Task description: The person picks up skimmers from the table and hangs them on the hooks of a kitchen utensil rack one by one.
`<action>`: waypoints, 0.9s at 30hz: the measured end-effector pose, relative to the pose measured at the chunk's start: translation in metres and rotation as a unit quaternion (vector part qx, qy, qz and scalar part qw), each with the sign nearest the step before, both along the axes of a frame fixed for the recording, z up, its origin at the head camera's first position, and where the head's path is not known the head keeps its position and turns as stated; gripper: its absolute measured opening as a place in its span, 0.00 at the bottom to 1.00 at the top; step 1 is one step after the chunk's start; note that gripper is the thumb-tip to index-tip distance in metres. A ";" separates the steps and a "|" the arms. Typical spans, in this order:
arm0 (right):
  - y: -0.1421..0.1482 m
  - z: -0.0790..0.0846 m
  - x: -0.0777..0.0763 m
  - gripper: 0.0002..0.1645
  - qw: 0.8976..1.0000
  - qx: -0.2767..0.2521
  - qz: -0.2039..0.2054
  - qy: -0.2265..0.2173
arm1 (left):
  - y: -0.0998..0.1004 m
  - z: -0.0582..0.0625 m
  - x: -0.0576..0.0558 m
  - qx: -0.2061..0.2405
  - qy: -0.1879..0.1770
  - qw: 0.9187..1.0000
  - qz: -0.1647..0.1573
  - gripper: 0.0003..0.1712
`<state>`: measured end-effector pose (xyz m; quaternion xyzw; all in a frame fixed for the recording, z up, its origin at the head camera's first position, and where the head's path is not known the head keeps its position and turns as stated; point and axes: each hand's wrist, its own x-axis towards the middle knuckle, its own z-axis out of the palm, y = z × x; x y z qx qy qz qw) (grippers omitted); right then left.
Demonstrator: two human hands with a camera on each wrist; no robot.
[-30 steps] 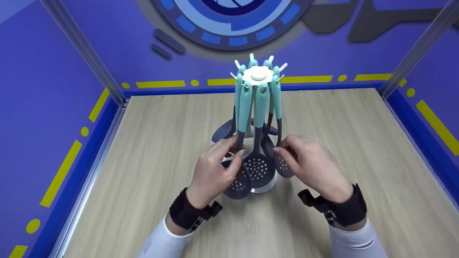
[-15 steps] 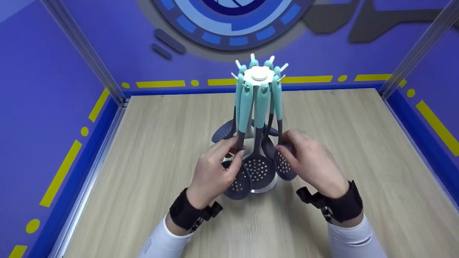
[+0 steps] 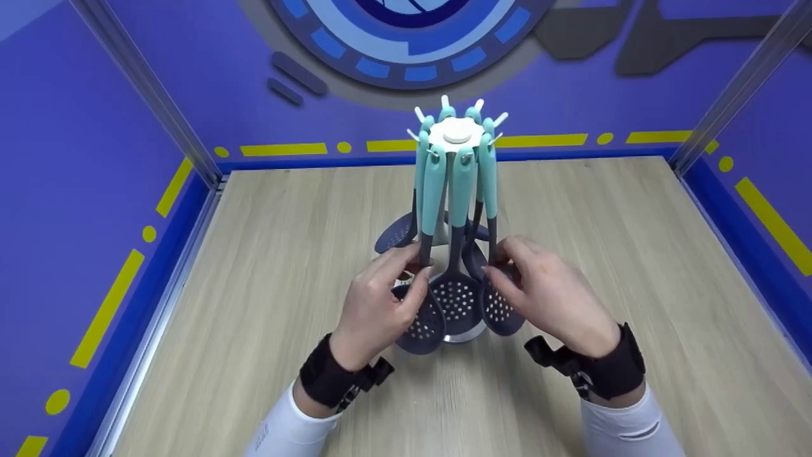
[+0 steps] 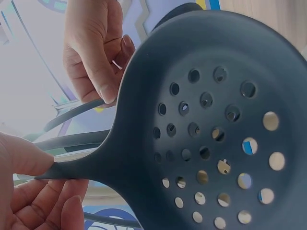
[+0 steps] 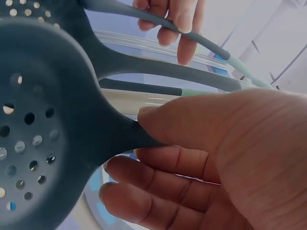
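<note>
A white utensil rack (image 3: 455,134) stands on the table, hung with several dark kitchen tools with mint green handles. My left hand (image 3: 380,301) pinches the dark neck of a skimmer (image 3: 406,343) at the rack's front left; its round perforated bowl fills much of the left wrist view (image 4: 139,62). On the right side, my right hand (image 3: 555,295) has thumb and fingers on the neck of another skimmer (image 5: 62,52), whose holed bowl faces front. Between both hands hangs a third perforated skimmer (image 3: 455,276), untouched. All handles stay on the rack's hooks.
A perforated tool (image 3: 396,231) hangs at the rack's back left. The rack's pale round base (image 3: 466,336) shows below the middle skimmer. Blue panels (image 3: 190,76) with yellow marks wall in the wooden table (image 3: 285,209) at the back and sides.
The right skimmer's bowl has turned towards the front and sits a little lower in view. My right hand has shifted slightly with it. My left hand keeps its place.
</note>
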<state>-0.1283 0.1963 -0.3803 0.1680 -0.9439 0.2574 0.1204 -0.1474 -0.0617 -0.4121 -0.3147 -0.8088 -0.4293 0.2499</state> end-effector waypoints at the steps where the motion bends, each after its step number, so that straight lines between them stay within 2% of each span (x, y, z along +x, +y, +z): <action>1: 0.000 0.000 0.000 0.07 1.000 -0.001 0.003 -0.002 | 0.000 0.000 0.000 0.000 -0.001 1.000 0.000 0.16; 12: -0.002 -0.002 -0.001 0.10 1.000 0.013 0.012 0.016 | 0.000 -0.002 0.000 0.006 0.001 1.000 -0.001 0.17; 20: -0.002 -0.003 -0.003 0.09 1.000 -0.010 0.024 -0.004 | -0.003 -0.005 0.000 -0.011 -0.014 1.000 0.009 0.20; 27: -0.003 -0.003 -0.004 0.09 1.000 -0.007 0.021 -0.006 | -0.010 -0.006 -0.001 0.005 -0.028 1.000 0.009 0.22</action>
